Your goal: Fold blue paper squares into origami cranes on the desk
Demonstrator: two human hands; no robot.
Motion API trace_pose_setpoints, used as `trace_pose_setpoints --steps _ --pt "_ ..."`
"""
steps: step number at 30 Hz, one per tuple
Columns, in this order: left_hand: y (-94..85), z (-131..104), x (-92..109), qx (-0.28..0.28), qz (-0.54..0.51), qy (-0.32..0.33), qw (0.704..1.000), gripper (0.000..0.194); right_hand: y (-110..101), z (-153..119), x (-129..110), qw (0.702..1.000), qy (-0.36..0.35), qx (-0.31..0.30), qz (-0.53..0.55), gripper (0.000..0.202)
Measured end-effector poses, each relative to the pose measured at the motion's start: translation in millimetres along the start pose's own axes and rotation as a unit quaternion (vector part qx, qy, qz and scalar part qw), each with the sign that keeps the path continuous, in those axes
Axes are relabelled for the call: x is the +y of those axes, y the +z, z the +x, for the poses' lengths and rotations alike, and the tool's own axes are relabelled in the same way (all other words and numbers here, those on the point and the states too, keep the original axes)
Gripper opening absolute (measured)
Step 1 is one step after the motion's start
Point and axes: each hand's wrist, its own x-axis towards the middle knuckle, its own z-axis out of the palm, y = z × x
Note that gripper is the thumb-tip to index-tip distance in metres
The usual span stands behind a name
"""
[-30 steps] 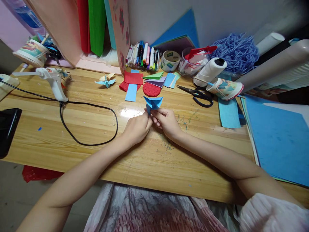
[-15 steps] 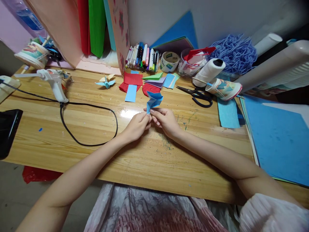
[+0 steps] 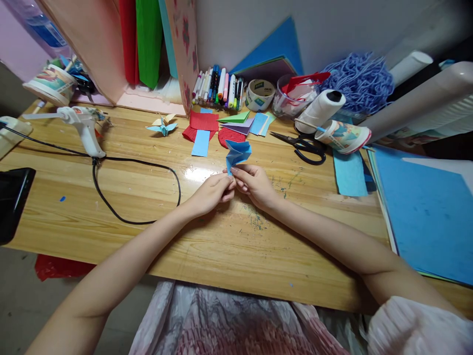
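A folded blue paper (image 3: 238, 152) stands up from between my fingertips over the middle of the wooden table (image 3: 207, 251). My left hand (image 3: 214, 191) pinches its narrow lower end. My right hand (image 3: 255, 183) grips the same end from the right, thumb on the paper, touching my left fingers. Just behind lie red paper pieces (image 3: 203, 121) with a light blue strip (image 3: 200, 143), a red round piece (image 3: 231, 136), and green and purple folded papers (image 3: 235, 118). The paper's lowest tip is hidden by my fingers.
Black scissors (image 3: 300, 146) lie behind my right hand. A white glue gun (image 3: 84, 130) and its black cable (image 3: 138, 222) are on the left, near a small folded paper crane (image 3: 162, 125). Blue sheets (image 3: 428, 212) are stacked on the right; a paper cup (image 3: 345, 137) lies behind them.
Both hands and the folded blue paper have shifted very slightly to the right. The grip on the paper is much the same.
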Motion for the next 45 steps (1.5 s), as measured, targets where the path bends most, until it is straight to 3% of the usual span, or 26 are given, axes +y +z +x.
trace_pose_setpoints --steps 4,8,11,17,25,29,35,42,45 --pt "-4.0 1.1 -7.2 0.073 0.073 0.015 0.994 0.033 -0.2 0.1 -4.8 0.998 0.003 0.020 -0.054 0.036" --pt "-13.4 3.8 -5.6 0.131 0.024 0.027 0.991 0.033 -1.9 0.7 -10.4 0.986 0.042 -0.070 -0.144 0.033" --pt "-18.5 4.3 -2.0 0.140 -0.029 0.006 0.990 0.036 -3.1 0.6 -9.6 0.975 0.009 -0.103 -0.197 0.032" --pt "-19.4 1.0 0.1 0.149 -0.142 -0.049 0.977 0.035 -5.1 -1.8 -3.2 0.953 -0.081 -0.064 -0.284 0.028" --pt "-13.5 0.9 -2.0 0.218 -0.255 -0.026 0.942 0.020 -5.4 -4.6 0.5 0.939 -0.189 0.021 -0.286 0.016" --pt "-10.1 1.7 2.0 0.223 -0.279 -0.063 0.932 0.010 -6.9 -6.4 -0.8 0.878 -0.292 0.065 -0.374 0.011" --pt "-9.3 1.2 6.7 0.242 -0.299 -0.113 0.916 0.004 -14.9 -4.9 -6.2 0.715 -0.463 0.028 -0.524 0.012" --pt "-9.4 0.0 7.6 0.239 -0.317 -0.138 0.907 0.007 -22.4 -1.1 -11.9 0.564 -0.537 -0.002 -0.627 0.016" --pt "-9.3 -0.8 7.7 0.231 -0.319 -0.139 0.909 0.008 -24.7 -1.1 -15.5 0.532 -0.552 -0.027 -0.641 0.018"
